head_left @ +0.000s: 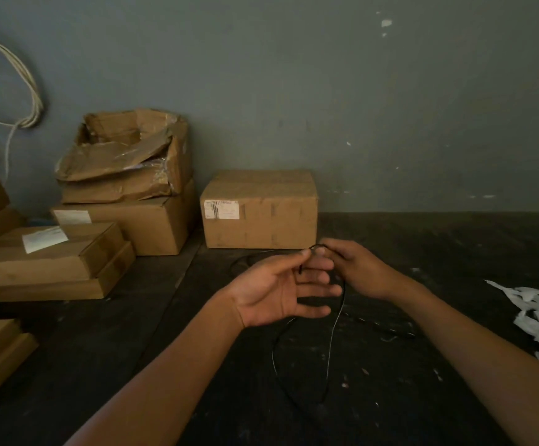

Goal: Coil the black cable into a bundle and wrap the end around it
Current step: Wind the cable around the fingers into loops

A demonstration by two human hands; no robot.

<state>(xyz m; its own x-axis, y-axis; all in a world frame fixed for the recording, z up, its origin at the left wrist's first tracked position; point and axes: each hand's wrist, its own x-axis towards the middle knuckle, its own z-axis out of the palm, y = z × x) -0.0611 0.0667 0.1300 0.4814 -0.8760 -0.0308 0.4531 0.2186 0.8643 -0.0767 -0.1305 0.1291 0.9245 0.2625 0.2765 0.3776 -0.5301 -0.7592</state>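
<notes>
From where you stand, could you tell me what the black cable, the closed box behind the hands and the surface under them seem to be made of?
The black cable looks like thin plastic-sheathed wire: its hanging loop catches a pale glint. The closed box is plain brown corrugated cardboard, matte, with a white printed label. The surface looks dark, dull and scuffed, perhaps worn wood or concrete; the dim light leaves that open.

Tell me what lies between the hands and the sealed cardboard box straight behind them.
Head view: between the left hand, the right hand and the box, only bare dark floor, with faint black cable loops.
</notes>
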